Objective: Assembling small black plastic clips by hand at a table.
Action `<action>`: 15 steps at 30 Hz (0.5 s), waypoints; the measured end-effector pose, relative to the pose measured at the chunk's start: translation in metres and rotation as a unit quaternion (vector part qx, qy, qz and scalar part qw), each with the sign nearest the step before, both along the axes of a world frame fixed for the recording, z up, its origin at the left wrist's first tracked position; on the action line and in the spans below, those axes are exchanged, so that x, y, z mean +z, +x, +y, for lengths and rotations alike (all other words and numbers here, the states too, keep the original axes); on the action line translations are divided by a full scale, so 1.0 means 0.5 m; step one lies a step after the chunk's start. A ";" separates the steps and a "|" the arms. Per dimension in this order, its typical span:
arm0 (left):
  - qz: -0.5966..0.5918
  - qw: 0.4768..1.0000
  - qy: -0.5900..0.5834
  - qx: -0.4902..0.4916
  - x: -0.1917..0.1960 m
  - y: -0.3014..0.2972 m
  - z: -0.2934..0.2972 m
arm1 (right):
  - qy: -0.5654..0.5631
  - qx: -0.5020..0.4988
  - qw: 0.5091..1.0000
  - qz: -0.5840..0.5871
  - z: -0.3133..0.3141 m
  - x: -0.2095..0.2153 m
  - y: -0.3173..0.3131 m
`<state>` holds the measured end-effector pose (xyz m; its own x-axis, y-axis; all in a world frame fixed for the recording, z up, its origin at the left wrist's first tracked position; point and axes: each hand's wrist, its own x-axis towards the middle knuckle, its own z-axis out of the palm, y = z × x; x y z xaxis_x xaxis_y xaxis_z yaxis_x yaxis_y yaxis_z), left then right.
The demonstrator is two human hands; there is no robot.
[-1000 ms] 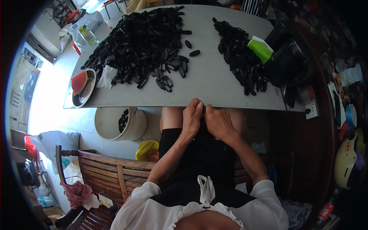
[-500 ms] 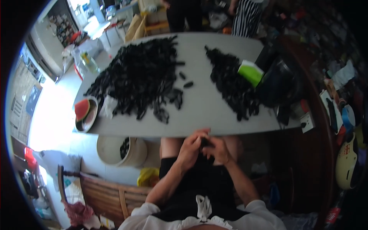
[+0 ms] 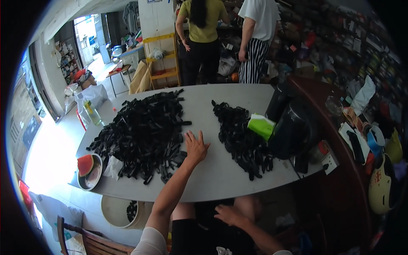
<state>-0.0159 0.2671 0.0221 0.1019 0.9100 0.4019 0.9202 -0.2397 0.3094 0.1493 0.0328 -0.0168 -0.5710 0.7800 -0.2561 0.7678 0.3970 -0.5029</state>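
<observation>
My left hand (image 3: 196,148) reaches over the light grey table (image 3: 195,187), fingers spread. It is at the right edge of a large pile of small black pieces (image 3: 144,127), which look like plastic or rubber parts; what lies under the palm is hidden. Low over my lap, near the table's front edge, my right hand (image 3: 230,215) has its fingers loosely extended, with no object visible in it. A smaller heap of similar black pieces (image 3: 240,136) lies to the right on the table.
A green-and-white packet (image 3: 261,126) and a dark kettle-like vessel (image 3: 293,129) stand right of the smaller heap. A bowl (image 3: 97,176) with watermelon (image 3: 85,164) sits at the left edge. Below is a white bucket (image 3: 111,212) with black pieces. Two people stand beyond the table.
My hands, previously together at the table's front edge around a small dark piece, have parted. The left has reached forward over the table; the right has dropped toward my lap. The view has tilted up.
</observation>
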 end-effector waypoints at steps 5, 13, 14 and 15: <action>0.071 0.996 -0.033 0.051 -0.048 0.044 0.037 | -0.035 0.011 0.997 0.071 0.001 0.026 0.023; -0.051 0.983 0.095 -0.149 -0.026 0.041 -0.081 | 0.000 0.038 0.959 0.280 0.060 0.179 0.040; -0.067 0.977 0.126 -0.160 -0.022 0.051 -0.100 | 0.014 0.016 0.961 0.275 0.079 0.196 0.048; -0.065 0.976 0.127 -0.163 -0.016 0.056 -0.121 | 0.070 -0.007 0.959 0.274 0.105 0.195 0.054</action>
<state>0.0119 0.2069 0.0142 0.3026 0.7065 0.6397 0.7391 -0.5978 0.3106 0.1764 0.0853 0.0808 -0.5786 0.7937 0.1878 0.4095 0.4818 -0.7747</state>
